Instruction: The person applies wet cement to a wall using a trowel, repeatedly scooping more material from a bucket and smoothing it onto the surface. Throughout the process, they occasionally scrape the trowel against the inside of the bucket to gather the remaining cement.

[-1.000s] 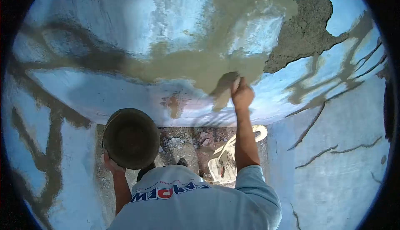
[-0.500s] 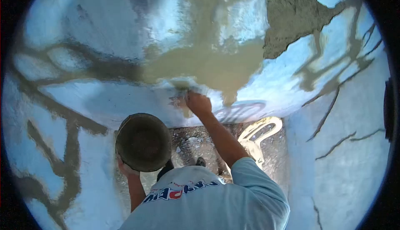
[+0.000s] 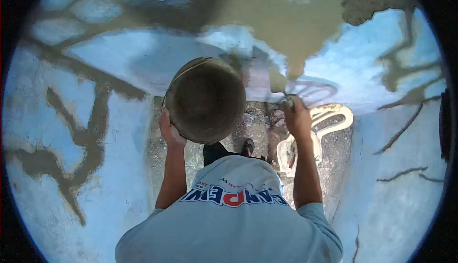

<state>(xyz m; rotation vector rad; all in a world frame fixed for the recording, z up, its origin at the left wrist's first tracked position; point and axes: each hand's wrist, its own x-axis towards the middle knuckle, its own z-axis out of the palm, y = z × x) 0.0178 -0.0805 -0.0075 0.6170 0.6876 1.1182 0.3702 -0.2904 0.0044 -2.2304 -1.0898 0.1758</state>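
Observation:
My left hand (image 3: 171,129) is wrapped round the lower left side of a round, dark, mud-stained bucket (image 3: 210,130). The bucket's mouth faces me, and its inside is in shadow. To the right, my right hand (image 3: 297,114) is closed on the handle of a small trowel (image 3: 277,81). The blade points up, close in front of the wall, and looks smeared with mortar. Just above it, a wet, greenish-brown mortar patch (image 3: 291,34) spreads over the pale blue wall (image 3: 138,53).
A cream plastic chair (image 3: 346,115) stands on the rubble-strewn ground (image 3: 255,115) at right. My foot (image 3: 247,147) shows below the bucket. Side walls close in at left and right; the right one has cracks (image 3: 403,175), the left one mortar-filled lines (image 3: 93,124).
My right hand has come down and right from the wall, and the trowel now shows clearly. The bucket has moved up and right in my left hand. The view has tilted downward.

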